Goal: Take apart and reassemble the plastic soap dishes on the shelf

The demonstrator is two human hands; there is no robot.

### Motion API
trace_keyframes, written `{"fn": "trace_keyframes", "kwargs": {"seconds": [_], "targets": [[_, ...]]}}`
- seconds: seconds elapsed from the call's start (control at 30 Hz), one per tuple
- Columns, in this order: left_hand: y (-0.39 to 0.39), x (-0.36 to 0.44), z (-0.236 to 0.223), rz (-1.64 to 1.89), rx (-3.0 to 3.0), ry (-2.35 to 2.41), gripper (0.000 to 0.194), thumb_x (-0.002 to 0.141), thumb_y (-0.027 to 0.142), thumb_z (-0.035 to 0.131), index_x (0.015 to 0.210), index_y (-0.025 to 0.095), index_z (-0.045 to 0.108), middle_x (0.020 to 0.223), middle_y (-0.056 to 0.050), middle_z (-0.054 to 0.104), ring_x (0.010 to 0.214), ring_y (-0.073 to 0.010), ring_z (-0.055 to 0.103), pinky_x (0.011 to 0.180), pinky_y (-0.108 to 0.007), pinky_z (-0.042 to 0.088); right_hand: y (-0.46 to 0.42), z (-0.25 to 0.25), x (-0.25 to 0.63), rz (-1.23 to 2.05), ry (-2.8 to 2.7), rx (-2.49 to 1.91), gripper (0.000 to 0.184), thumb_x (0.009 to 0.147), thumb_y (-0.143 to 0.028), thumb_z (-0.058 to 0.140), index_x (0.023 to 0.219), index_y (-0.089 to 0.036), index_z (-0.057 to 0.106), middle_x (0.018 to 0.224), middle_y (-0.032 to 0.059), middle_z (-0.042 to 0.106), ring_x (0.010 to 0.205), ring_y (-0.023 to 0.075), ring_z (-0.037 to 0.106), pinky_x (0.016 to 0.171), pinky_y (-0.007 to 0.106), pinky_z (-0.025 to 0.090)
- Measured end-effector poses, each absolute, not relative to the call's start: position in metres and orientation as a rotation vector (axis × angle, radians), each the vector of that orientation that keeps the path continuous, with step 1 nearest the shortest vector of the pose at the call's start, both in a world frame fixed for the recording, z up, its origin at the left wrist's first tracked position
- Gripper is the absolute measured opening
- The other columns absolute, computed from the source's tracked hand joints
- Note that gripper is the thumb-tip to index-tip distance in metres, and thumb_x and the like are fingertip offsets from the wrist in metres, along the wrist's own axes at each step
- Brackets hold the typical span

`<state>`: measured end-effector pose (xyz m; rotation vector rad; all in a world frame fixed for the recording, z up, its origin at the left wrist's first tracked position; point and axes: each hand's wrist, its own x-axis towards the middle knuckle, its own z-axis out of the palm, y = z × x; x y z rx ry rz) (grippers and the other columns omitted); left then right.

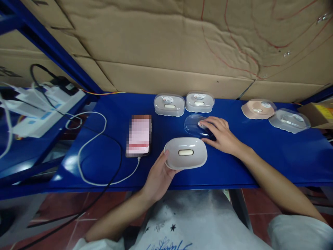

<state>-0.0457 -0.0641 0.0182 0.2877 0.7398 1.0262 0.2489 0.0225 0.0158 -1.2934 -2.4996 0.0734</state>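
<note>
My left hand (160, 177) grips the left end of a pale grey oval soap dish (173, 160), thumb on its rim and fingers underneath. The dish is tilted toward me, with a cream oblong piece (186, 152) in the middle of its floor. A clear plastic lid (191, 125) with a round sticker is on the blue table, beyond the dish. My right hand (220, 133) holds the lid's right end between thumb and fingers. Behind it stand two lidded grey soap dishes, one at the left (169, 110) and one at the right (199, 107).
A phone (138, 135) on a white cable (96, 182) lies left of the dish. A lidded pinkish dish (256, 111) and a lidded grey dish (288, 123) stand at the right, near a cardboard box (316, 116). Power strips (49, 111) with plugs are at far left. Cardboard (161, 76) backs the table.
</note>
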Motion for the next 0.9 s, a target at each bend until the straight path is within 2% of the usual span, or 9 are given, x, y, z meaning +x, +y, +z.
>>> {"fn": "trace_keyframes", "kwargs": {"seconds": [0.13, 0.23, 0.33, 0.47, 0.57, 0.73, 0.9], "targets": [[-0.063, -0.048, 0.016, 0.957, 0.264, 0.726, 0.042, 0.100, 0.050, 0.071, 0.128, 0.019, 0.077, 0.129, -0.010, 0.079, 0.134, -0.0340, 0.066, 0.107, -0.045, 0.060, 0.024, 0.015, 0.250, 0.195, -2.468, -1.330, 0.076, 0.099, -0.055, 0.067, 0.163, -0.028, 0.037, 0.169, 0.0204, 0.041, 0.157, 0.0426, 0.040, 0.122, 0.068, 0.037], [-0.063, -0.049, 0.015, 0.958, 0.241, 0.709, 0.038, 0.102, 0.048, 0.069, 0.125, 0.021, 0.078, 0.128, -0.007, 0.080, 0.128, -0.0305, 0.069, 0.102, -0.041, 0.062, 0.021, 0.021, 0.249, 0.284, -2.382, -1.332, 0.073, 0.096, -0.053, 0.071, 0.159, -0.030, 0.041, 0.165, 0.0182, 0.048, 0.153, 0.0401, 0.048, 0.120, 0.066, 0.043], [-0.063, -0.049, 0.014, 0.960, 0.225, 0.690, 0.036, 0.103, 0.048, 0.067, 0.125, 0.021, 0.079, 0.127, -0.006, 0.081, 0.125, -0.0279, 0.071, 0.102, -0.039, 0.062, 0.010, 0.035, 0.242, 0.318, -2.281, -1.243, 0.072, 0.095, -0.048, 0.074, 0.157, -0.031, 0.043, 0.164, 0.0161, 0.049, 0.155, 0.0381, 0.046, 0.122, 0.064, 0.042], [-0.063, -0.048, 0.013, 0.973, 0.234, 0.667, 0.039, 0.105, 0.049, 0.063, 0.130, 0.021, 0.077, 0.128, -0.008, 0.080, 0.129, -0.0301, 0.069, 0.106, -0.043, 0.061, -0.015, 0.050, 0.228, 0.484, -2.275, -0.969, 0.075, 0.093, -0.044, 0.077, 0.158, -0.031, 0.042, 0.168, 0.0150, 0.045, 0.155, 0.0360, 0.045, 0.123, 0.058, 0.046], [-0.062, -0.048, 0.014, 0.964, 0.271, 0.671, 0.043, 0.107, 0.050, 0.059, 0.133, 0.019, 0.075, 0.129, -0.009, 0.080, 0.129, -0.0306, 0.069, 0.106, -0.044, 0.060, -0.030, 0.051, 0.217, 0.520, -2.365, -0.826, 0.080, 0.092, -0.042, 0.079, 0.161, -0.031, 0.039, 0.170, 0.0148, 0.041, 0.157, 0.0355, 0.043, 0.124, 0.057, 0.045], [-0.062, -0.049, 0.016, 0.959, 0.301, 0.678, 0.045, 0.109, 0.051, 0.055, 0.134, 0.020, 0.074, 0.128, -0.009, 0.079, 0.127, -0.0303, 0.071, 0.106, -0.047, 0.060, -0.036, 0.046, 0.207, 0.460, -2.511, -0.832, 0.074, 0.097, -0.041, 0.075, 0.161, -0.030, 0.040, 0.172, 0.0158, 0.038, 0.159, 0.0337, 0.039, 0.124, 0.058, 0.046], [-0.063, -0.049, 0.015, 0.976, 0.289, 0.664, 0.044, 0.108, 0.050, 0.056, 0.136, 0.020, 0.072, 0.131, -0.010, 0.079, 0.131, -0.0327, 0.068, 0.111, -0.052, 0.057, -0.033, 0.044, 0.208, 0.510, -2.520, -0.839, 0.076, 0.098, -0.041, 0.073, 0.163, -0.029, 0.038, 0.173, 0.0165, 0.036, 0.160, 0.0346, 0.038, 0.123, 0.059, 0.046]]}}
